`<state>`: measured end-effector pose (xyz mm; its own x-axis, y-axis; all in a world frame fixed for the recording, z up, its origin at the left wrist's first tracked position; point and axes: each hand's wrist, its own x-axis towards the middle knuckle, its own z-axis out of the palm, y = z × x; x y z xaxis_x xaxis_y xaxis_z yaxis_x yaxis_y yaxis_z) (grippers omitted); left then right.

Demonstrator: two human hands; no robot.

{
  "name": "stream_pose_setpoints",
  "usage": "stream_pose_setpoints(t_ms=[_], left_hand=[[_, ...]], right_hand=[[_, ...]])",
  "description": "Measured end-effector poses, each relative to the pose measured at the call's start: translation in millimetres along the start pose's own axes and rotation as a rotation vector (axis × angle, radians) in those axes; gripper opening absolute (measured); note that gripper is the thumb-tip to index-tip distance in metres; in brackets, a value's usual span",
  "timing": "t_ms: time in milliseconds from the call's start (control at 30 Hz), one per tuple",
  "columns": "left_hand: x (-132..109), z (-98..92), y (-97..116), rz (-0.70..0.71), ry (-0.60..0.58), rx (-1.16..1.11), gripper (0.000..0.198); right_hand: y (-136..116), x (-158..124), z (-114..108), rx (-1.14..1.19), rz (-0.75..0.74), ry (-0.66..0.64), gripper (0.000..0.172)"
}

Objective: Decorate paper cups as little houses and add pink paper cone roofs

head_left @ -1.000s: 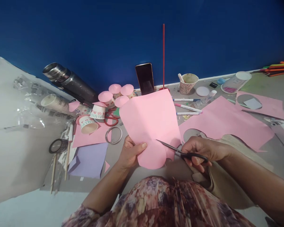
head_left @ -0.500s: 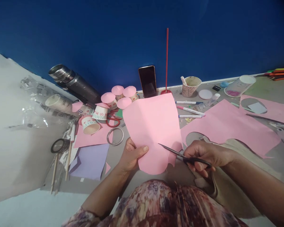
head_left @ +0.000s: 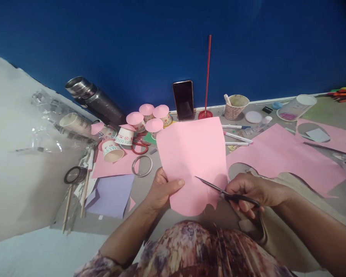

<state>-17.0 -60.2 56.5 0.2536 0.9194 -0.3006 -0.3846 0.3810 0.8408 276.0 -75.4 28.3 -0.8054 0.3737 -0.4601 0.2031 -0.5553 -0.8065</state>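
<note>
My left hand (head_left: 164, 188) pinches the left edge of a pink paper sheet (head_left: 194, 154), with the thumb on top. The sheet's near edge is cut into a rounded shape with a small jagged notch at its right. Black-handled scissors (head_left: 227, 194) are in my right hand (head_left: 248, 192), their blades lying over the paper and pointing up and left toward its middle. Whether the blades grip any paper is hard to make out. Beyond the sheet's left corner stand several small paper cups (head_left: 154, 126) topped with pink paper discs.
A steel flask (head_left: 95, 100), a phone (head_left: 183, 100) and a red rod on a stand (head_left: 208, 77) are along the blue wall. Markers (head_left: 238, 137) and cut pink paper (head_left: 279, 154) lie at right. Purple paper (head_left: 111, 196) and a tape roll (head_left: 142, 166) lie at left.
The whole scene has shifted slightly right in view. My hands, the paper and the scissors keep nearly the same arrangement.
</note>
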Motion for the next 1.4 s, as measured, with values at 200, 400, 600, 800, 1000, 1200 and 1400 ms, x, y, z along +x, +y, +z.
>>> stream_pose_setpoints(t_ms=[200,400,600,800,1000,1200,1400], left_hand=[[-0.6,0.3,1.2,-0.005,0.003,-0.003,0.035],[-0.9,1.8,5.9,-0.011,0.013,0.009,0.035],[-2.8,4.7,9.7,-0.034,-0.013,0.058,0.035],[-3.7,5.3,11.7,-0.04,-0.027,0.066,0.034],[-3.8,3.5,13.9,-0.04,-0.062,0.104,0.031],[-4.9,2.1,19.0,-0.044,-0.093,0.155,0.025],[-5.0,7.5,27.5,-0.07,-0.104,0.179,0.026]], right_hand=[[-3.6,-0.8,1.3,0.003,0.028,0.031,0.051],[-6.4,-1.1,2.2,-0.019,0.024,0.027,0.054],[-3.4,-1.6,0.8,-0.033,0.015,0.032,0.058],[-7.5,-1.8,3.6,-0.011,0.018,0.034,0.057],[-1.0,-0.9,1.2,-0.021,0.015,0.034,0.054],[-1.1,-1.0,1.8,-0.05,0.044,0.056,0.055],[-8.6,-2.2,4.7,-0.073,0.056,0.05,0.062]])
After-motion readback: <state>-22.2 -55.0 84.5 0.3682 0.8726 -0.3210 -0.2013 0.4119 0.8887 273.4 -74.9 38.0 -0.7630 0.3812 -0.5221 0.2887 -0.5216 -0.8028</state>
